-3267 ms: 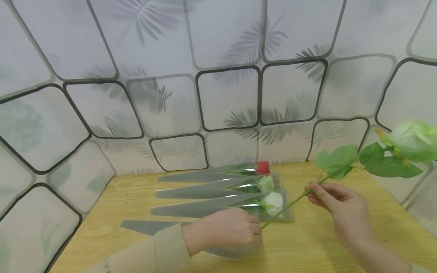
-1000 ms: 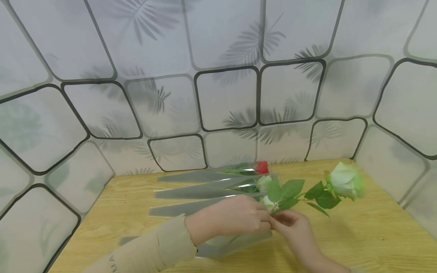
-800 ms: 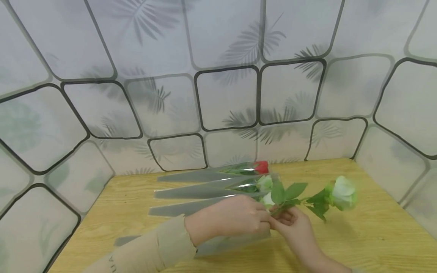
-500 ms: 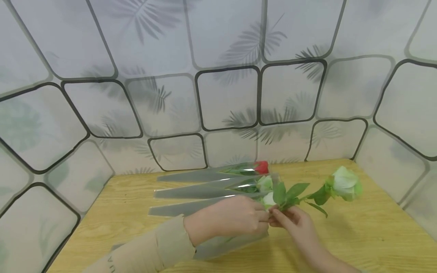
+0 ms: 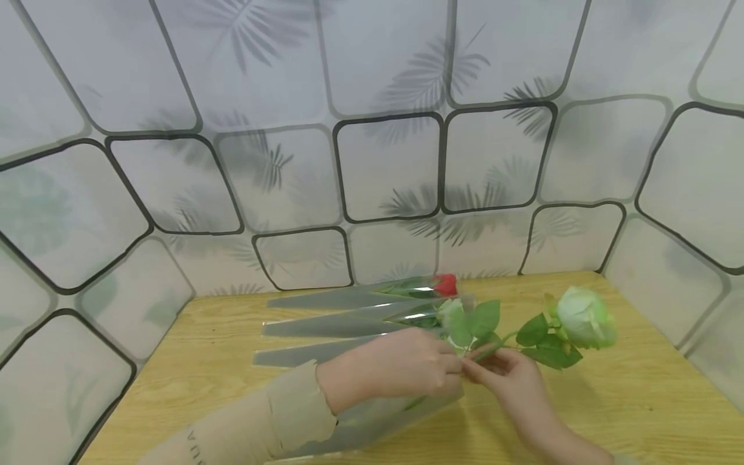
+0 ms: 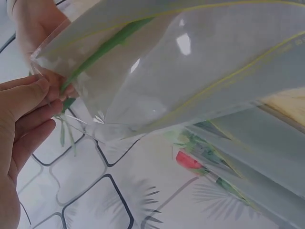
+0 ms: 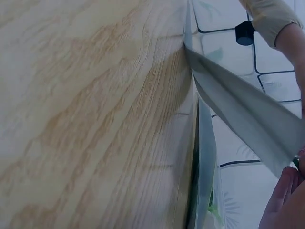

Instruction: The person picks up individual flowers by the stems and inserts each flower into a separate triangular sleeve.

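Note:
My left hand (image 5: 401, 365) pinches the open-end edge of a clear flower sleeve (image 6: 157, 62) with a grey back. In the left wrist view the green stem (image 6: 109, 46) runs inside this sleeve. Close beside it, my right hand (image 5: 520, 387) holds the stem of an artificial rose (image 5: 584, 318) just below its leaves (image 5: 482, 320). The pale green-white bloom points right, outside the sleeve. My left forearm covers the sleeve's narrow end in the head view. The right wrist view shows the sleeve's grey back (image 7: 248, 109) tilted above the table, with my right fingers at its wide end.
Behind my hands, several wrapped roses lie side by side on the wooden table (image 5: 639, 400): a red rose (image 5: 445, 285), a pale green rose (image 5: 450, 311) and a white one partly hidden by leaves. A patterned wall covering (image 5: 383, 168) stands behind and at both sides.
Since 3.3 seconds ago my right hand has moved left to the sleeve's mouth, bringing the rose lower and leftward. Over the last second the bloom has shifted slightly, while my left hand stays nearly still.

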Tool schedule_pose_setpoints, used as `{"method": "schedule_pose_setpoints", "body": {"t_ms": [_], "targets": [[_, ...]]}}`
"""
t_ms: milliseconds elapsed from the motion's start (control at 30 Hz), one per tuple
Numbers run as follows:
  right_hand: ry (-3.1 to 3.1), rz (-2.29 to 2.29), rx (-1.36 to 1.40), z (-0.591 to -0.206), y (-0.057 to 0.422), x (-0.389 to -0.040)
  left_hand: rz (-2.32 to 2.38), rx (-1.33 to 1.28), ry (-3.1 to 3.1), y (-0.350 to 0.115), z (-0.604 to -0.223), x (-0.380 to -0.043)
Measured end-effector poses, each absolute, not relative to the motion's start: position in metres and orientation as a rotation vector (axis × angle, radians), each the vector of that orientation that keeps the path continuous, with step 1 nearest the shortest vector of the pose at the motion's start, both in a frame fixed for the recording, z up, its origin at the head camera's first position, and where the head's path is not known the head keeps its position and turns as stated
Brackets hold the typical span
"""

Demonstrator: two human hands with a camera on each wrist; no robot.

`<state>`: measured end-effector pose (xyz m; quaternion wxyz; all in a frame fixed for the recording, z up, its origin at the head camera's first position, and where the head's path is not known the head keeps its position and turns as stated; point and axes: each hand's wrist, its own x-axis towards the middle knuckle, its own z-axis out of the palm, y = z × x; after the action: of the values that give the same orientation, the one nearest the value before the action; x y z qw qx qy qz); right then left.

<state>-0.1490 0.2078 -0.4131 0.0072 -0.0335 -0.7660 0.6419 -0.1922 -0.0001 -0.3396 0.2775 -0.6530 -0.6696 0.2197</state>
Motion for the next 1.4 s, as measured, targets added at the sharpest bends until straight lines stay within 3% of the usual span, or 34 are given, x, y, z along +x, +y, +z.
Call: {"method": "schedule_pose_setpoints", "body": {"t_ms": [167,433,833,1167,1400], "targets": [[-2.543,1.873,-0.082,-0.418,0.205,-0.152,0.509,-1.760,-1.775,0.004,-0.337,-0.193],[-2.459,1.759,0.187,-0.422,0.211,-0.154,0.590,-1.742,-1.785,0.002,-0.336,-0.192],[-2.490,1.681,0.057,-0.412,0.219,-0.158,0.612,-1.711,-1.750,0.005,-0.333,-0.196],[-2.492,1.727,0.153,-0.423,0.214,-0.154,0.500,-1.732,-1.718,0.011,-0.331,-0.198],[-2.469,1.470,0.330,-0.428,0.214,-0.153,0.424,-1.717,-1.693,0.010,-0.335,-0.197]]}}
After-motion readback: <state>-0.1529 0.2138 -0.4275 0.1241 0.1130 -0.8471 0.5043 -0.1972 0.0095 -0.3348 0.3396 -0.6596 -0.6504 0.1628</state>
